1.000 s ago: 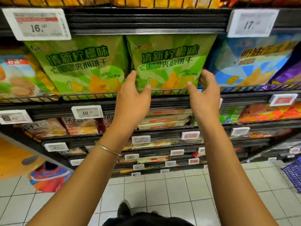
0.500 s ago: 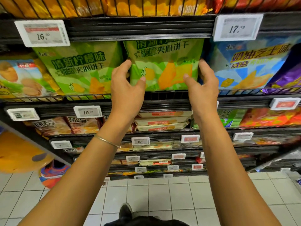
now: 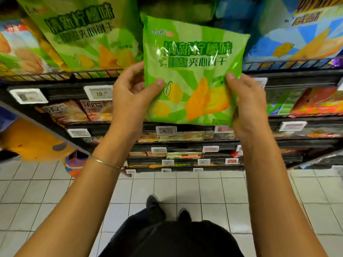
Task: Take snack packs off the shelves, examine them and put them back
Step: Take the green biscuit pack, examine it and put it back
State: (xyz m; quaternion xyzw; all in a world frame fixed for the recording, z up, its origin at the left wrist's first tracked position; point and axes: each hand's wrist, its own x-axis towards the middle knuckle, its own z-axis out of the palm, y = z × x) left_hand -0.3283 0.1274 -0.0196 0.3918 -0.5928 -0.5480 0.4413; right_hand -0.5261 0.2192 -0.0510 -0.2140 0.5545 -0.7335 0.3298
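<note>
Closest to the camera is the person's dark clothing at the bottom edge. Just beyond it, two dark shoes (image 3: 152,201) stand on the pale tiled floor (image 3: 204,188). Both bare forearms reach forward and up, and a thin bracelet (image 3: 104,162) sits on the left wrist.

The left hand (image 3: 128,95) and the right hand (image 3: 248,102) hold one green snack pack (image 3: 193,71) between them. The pack is in the air in front of the shelves and rests on none of them. Each hand pinches a lower side edge of the pack: the thumb lies on the printed front and the other fingers go behind it. The pack is upright with its front towards the camera, and it carries dark green Chinese letters and yellow and orange pictures.

Behind it is the upper shelf (image 3: 55,76) with a low wire rail. A second green pack (image 3: 83,34) of the same design stands there, left of the held one, and a blue pack (image 3: 297,38) stands to the right. Under the rail a price tag (image 3: 99,92) shows the number 19. Further down, the lower shelves (image 3: 185,143) carry flat packs and more small tags. At the far left is a big orange shape (image 3: 27,140), maybe a display figure.
</note>
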